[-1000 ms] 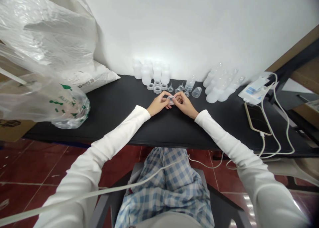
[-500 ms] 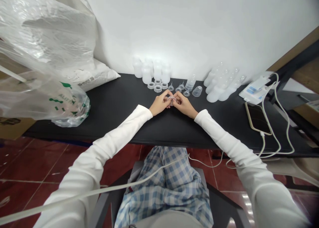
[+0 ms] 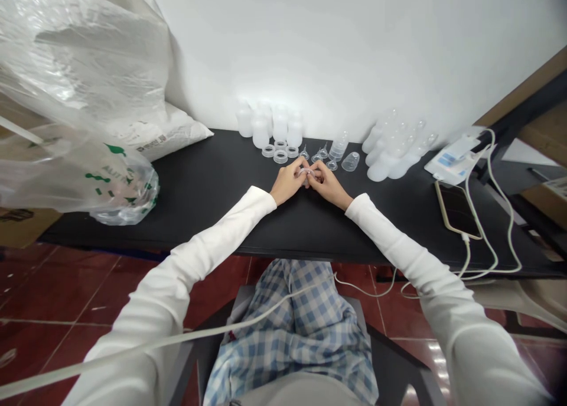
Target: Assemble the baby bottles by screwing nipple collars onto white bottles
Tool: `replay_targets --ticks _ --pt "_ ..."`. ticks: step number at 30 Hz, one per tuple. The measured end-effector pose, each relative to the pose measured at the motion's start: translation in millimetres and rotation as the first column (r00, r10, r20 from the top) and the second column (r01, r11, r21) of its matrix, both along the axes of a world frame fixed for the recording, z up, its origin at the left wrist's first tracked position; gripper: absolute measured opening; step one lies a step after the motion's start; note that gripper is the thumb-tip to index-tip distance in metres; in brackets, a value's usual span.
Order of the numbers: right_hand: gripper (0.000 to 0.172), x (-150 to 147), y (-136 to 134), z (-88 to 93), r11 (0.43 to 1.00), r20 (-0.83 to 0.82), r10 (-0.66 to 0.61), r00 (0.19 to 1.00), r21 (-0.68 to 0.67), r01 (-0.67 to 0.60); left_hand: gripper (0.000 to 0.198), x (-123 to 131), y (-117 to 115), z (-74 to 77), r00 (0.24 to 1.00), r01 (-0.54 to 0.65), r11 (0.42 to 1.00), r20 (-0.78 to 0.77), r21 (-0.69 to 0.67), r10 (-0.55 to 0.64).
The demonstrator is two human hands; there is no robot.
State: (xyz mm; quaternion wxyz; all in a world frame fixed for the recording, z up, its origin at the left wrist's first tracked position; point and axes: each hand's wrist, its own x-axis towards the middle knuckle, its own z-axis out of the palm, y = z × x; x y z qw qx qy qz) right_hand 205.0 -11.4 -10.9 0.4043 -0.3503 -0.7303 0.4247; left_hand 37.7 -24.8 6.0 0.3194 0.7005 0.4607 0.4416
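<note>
My left hand (image 3: 289,182) and my right hand (image 3: 328,186) meet above the black table, fingertips pinched on opposite sides of a pale bottle collar ring (image 3: 305,170). Fingers cover much of the ring, so I cannot tell whether a teat sits inside it. Just beyond my left hand lie several loose collar rings (image 3: 280,156). Clear bottle teats (image 3: 317,157) stand past my fingertips. A stack of clear caps (image 3: 339,146) rises behind my right hand, with a single clear cap (image 3: 350,162) lying beside it.
Several frosted bottles (image 3: 280,128) stand against the wall. Capped bottles (image 3: 387,161) lie grouped on the right. Farther right are a phone (image 3: 458,210) with a charging cable and a white box (image 3: 449,161). Plastic bags (image 3: 119,181) crowd the left; a cable (image 3: 199,337) crosses my lap.
My left hand has shifted slightly right, and the ring between my fingers has moved slightly right with it. The things on the table stay in place.
</note>
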Motion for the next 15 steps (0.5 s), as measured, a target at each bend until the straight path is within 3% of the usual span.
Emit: replay_targets --ticks 8,15 --pt "0.041 5.1 0.7 2.0 0.974 0.067 -0.159 0.985 0.176 0.145 0.023 -2.1 2.0 -5.8 0.985 0.137 0.987 0.113 -0.078 -0.128" --pt "0.044 7.5 2.9 -2.1 0.975 0.071 -0.177 0.982 0.146 0.165 0.029 -3.0 2.0 -11.6 0.986 0.137 0.99 0.097 -0.041 -0.133"
